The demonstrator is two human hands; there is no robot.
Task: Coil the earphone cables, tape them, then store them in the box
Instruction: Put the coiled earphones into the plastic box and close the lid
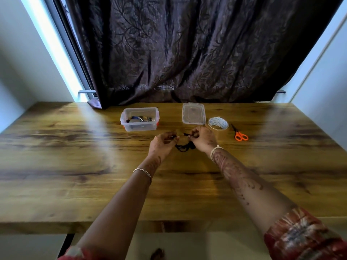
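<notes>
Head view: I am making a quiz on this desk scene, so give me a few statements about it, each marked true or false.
1. The left hand and the right hand both pinch the black earphone cable. True.
2. The tape roll lies between the lid and the scissors. True.
3. The lid is closed on the box. False: the box is open, and the lid lies on the table to its right.
4. The box is empty. False: it holds several small items.
5. The scissors lie left of the box. False: they lie to its right, past the tape roll.
</notes>
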